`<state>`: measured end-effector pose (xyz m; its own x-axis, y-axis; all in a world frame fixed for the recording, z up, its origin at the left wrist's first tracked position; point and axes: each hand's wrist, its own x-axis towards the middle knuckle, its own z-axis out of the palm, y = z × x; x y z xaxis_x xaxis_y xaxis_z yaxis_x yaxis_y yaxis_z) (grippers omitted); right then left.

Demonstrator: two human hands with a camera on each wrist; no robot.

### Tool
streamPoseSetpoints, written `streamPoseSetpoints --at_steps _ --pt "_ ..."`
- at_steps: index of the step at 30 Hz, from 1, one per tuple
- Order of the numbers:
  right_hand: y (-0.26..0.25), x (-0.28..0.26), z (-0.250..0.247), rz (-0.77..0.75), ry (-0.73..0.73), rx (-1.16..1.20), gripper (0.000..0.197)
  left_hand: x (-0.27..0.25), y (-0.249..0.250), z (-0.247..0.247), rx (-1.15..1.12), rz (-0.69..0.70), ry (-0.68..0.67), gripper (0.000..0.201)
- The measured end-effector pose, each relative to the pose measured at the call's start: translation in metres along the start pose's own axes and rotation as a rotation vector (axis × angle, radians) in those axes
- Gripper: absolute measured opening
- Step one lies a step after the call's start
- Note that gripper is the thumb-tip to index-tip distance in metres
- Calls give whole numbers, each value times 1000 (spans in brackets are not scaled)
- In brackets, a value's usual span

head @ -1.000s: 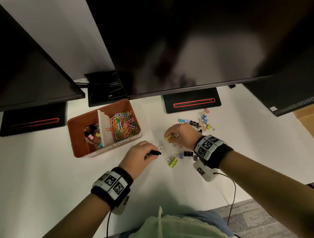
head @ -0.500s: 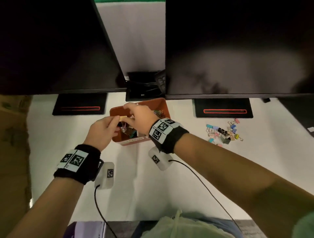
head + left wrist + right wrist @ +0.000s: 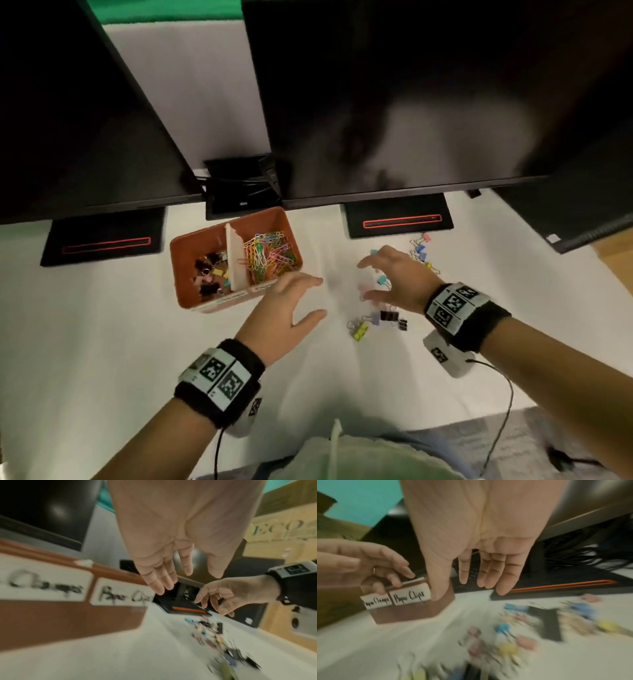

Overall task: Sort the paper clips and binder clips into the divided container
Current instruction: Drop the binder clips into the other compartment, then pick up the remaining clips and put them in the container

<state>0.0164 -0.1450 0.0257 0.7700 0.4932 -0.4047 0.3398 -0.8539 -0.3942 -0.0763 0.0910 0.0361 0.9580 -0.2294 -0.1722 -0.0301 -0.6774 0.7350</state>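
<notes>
The brown divided container (image 3: 191,246) sits on the white desk; binder clips (image 3: 210,274) fill its left part and coloured paper clips (image 3: 269,253) its right part. Its front labels (image 3: 411,597) read "Paper Clamps" and "Paper Clips". Loose binder clips (image 3: 388,317) lie scattered to the right of it. My left hand (image 3: 308,296) hovers empty with straight fingers just right of the container. My right hand (image 3: 371,279) is spread open above the loose binder clips (image 3: 523,642), holding nothing. Both wrist views are motion-blurred.
Dark monitors (image 3: 411,102) overhang the back of the desk, their black bases (image 3: 397,216) standing behind the container and the clips. A cable (image 3: 500,404) trails from my right wrist. The desk's front edge (image 3: 479,421) runs near my body.
Both hands have left the container, where they were half a second ago, and moved right. They now hold nothing. The view has swung back over the loose clips.
</notes>
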Motion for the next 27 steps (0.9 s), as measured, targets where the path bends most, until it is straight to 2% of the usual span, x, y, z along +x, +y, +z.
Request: streamPoseSetpoints --at_steps 3,7,10,12,15,21,27 --pt "34 -18 9 95 -103 -46 71 20 10 40 81 -6 -126 63" --pt "54 -26 26 129 -174 -114 88 44 13 81 202 -89 -263 85" --pt "57 -24 39 108 -193 -86 90 59 11 103 233 -139 -322 96" --pt "57 -21 44 88 -174 -44 85 66 10 111 225 -147 -319 96" --pt "55 -14 46 58 -154 20 72 75 10 114 178 -144 -305 83" --pt "57 1 45 2 -191 82 50 85 4 104 106 -170 -239 35" --pt "59 4 43 -98 -204 49 30 86 1 99 85 -273 -196 24"
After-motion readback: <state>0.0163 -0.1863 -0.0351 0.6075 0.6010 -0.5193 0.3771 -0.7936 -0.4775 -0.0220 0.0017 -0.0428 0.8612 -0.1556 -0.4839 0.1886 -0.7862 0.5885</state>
